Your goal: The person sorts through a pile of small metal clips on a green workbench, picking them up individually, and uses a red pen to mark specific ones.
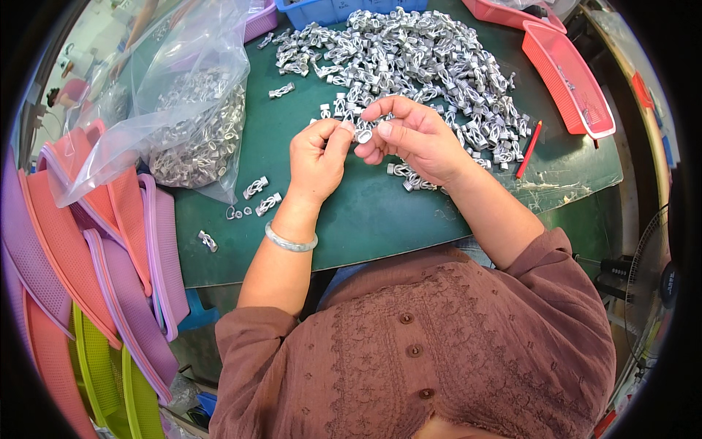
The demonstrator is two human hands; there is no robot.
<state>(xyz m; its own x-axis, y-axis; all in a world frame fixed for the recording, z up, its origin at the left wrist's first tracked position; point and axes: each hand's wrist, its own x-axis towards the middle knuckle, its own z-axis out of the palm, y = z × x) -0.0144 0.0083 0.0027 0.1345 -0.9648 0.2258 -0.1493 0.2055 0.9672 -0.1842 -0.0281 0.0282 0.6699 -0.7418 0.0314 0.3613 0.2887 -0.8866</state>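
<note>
In front of me my left hand (319, 159) is closed in a pinch, thumb against forefinger, on a small silver metal part (363, 136). The part's round ring end points toward me. Close on its other side, my right hand (420, 143) has its fingers curved and apart, the thumb tip beside the part; whether it touches is hard to tell. Behind both hands spreads a large heap of similar twisted metal parts (409, 55). A few of them lie under my right hand. Some loose parts (268, 204) and small rings (238, 213) rest left of my left wrist.
A clear plastic bag (197, 139) full of metal parts stands on the green table (351, 227) at left. Pink, purple and green baskets (110, 293) are stacked beside it. A pink basket (567, 80) and a red pencil (529, 150) lie at right. A blue crate (351, 10) stands behind the heap.
</note>
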